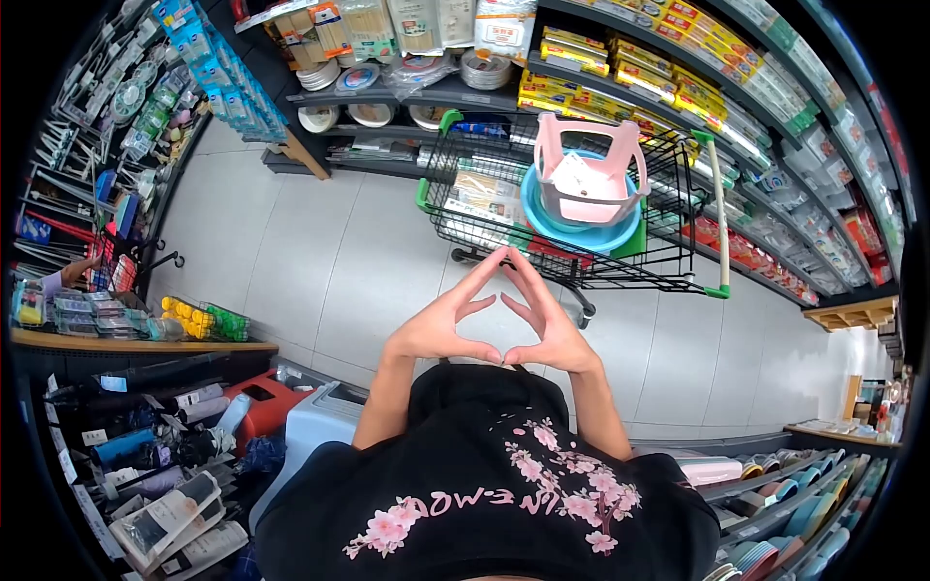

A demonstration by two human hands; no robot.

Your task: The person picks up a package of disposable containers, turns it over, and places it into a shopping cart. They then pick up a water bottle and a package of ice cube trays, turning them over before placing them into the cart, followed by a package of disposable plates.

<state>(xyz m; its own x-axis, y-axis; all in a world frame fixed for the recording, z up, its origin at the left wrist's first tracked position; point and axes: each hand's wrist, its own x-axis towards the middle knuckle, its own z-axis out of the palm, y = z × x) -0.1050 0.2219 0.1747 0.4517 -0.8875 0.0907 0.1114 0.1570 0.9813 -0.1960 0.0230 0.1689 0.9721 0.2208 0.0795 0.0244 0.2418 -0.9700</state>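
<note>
My left hand [441,324] and my right hand [545,327] are raised in front of my chest, fingers stretched out. Their fingertips meet at the top and the thumbs come together below, framing a gap with the floor behind it. Neither hand holds anything. Just beyond them stands a black wire shopping cart [668,266] with green corners. Inside it, a pink plastic stool [591,189] sits in a blue basin [581,237]. Beside the basin lies a clear pack [484,198] that seems to contain wooden sticks.
Shelves with yellow boxes [668,82] and stacked paper plates [484,70] line the far side. A light blue plastic piece [325,421] is close at my left, near folded umbrellas [126,445]. At the far left, another person's arm [79,269] shows. Grey floor tiles [281,232] run along the aisle.
</note>
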